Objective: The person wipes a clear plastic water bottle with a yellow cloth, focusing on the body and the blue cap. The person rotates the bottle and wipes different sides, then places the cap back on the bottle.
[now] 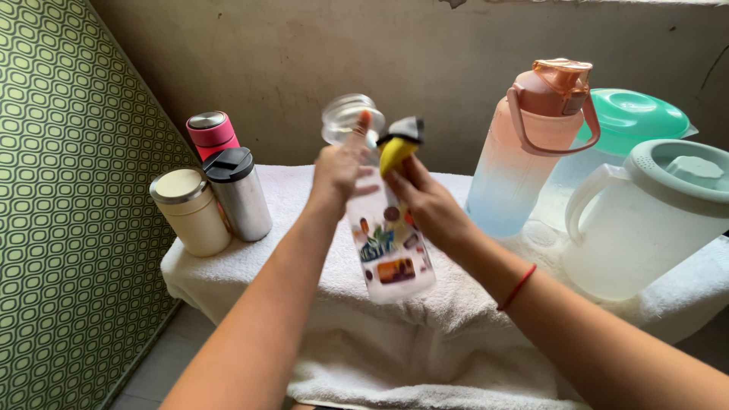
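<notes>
A clear plastic bottle (391, 254) with colourful stickers hangs tilted between my hands, above the white towel (395, 349). My left hand (338, 171) is closed near the bottle's top, with fingers against a clear round lid (343, 115). My right hand (429, 205) grips the bottle's upper part from the right. Its fingers also pinch a yellow and black piece (399, 144) at the bottle's mouth. The bottle's neck is hidden behind both hands.
On the towel's left stand a cream flask (190, 211), a steel flask with a black lid (239, 193) and a pink flask (213, 133). To the right are a tall pink-to-blue bottle (531, 152), a white jug (645, 220) and a teal-lidded jug (634, 114). A green patterned panel (68, 212) leans at left.
</notes>
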